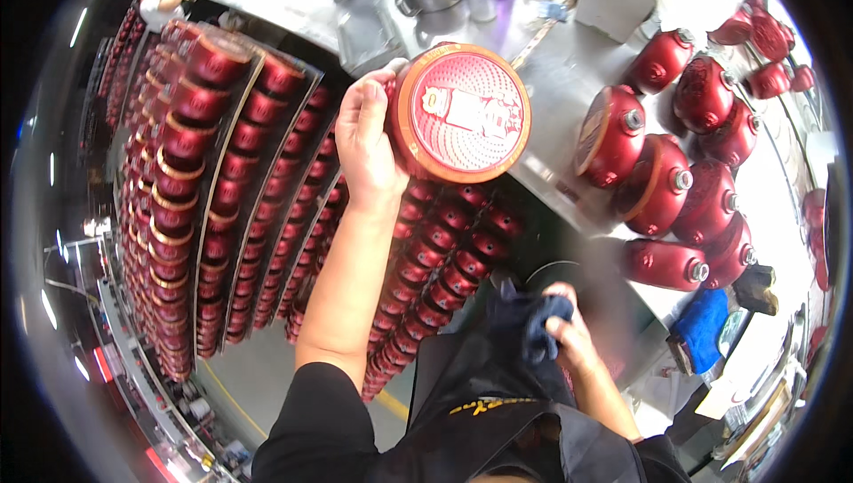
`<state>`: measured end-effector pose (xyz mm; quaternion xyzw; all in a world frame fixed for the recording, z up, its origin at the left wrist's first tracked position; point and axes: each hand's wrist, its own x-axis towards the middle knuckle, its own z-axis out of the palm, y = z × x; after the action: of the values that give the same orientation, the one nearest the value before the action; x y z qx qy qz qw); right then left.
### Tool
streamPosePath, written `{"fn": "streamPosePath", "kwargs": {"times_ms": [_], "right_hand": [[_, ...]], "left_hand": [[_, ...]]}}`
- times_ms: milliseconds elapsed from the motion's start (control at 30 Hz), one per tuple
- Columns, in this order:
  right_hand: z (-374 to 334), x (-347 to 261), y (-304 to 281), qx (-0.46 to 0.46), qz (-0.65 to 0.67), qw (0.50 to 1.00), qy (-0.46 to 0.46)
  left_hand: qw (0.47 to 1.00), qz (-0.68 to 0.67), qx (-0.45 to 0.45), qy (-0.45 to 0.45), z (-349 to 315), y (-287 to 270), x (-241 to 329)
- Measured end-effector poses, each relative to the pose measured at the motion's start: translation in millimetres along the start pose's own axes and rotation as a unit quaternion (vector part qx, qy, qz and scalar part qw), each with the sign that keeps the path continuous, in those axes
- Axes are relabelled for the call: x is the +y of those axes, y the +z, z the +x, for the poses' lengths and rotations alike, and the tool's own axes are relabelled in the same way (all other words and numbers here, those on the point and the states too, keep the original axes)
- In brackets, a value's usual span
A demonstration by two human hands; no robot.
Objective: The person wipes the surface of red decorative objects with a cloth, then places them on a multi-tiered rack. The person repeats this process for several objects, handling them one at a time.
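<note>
I see my left hand [366,141] raised in front of me, and its fingers are closed around the side of a round red bottle [460,112]. The flat face of the bottle is turned toward the camera; it has an orange rim and a pale emblem in the middle. The bottle is in the air, above the near edge of the grey worktable [551,83], and it touches nothing except my hand.

My right hand [569,327] is low, close to my body, well apart from the left hand. Its fingers are pressed into a dark blue cloth [533,323], which is bunched against my black apron [498,394].

On the worktable, to the right of the held bottle, a group of similar red bottles [684,190] lie on their sides with the small metal caps pointing to the right. A bright blue cloth [702,327] lies near the table's lower right end.

To the left, below the table, long stacked rows of red bottles [222,199] stand in trays, and more rows [444,252] continue just under the bottle I hold.
</note>
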<state>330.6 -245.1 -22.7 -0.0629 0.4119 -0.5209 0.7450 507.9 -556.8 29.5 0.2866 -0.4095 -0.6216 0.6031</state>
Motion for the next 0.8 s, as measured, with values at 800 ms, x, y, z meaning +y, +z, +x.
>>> {"fn": "streamPosePath", "kwargs": {"times_ms": [800], "right_hand": [[36.4, 83.8, 150.6, -0.085, -0.099, 0.977, -0.169]], "left_hand": [[0.983, 0.150, 0.078, 0.073, -245.7, -94.5, 146.1]]}}
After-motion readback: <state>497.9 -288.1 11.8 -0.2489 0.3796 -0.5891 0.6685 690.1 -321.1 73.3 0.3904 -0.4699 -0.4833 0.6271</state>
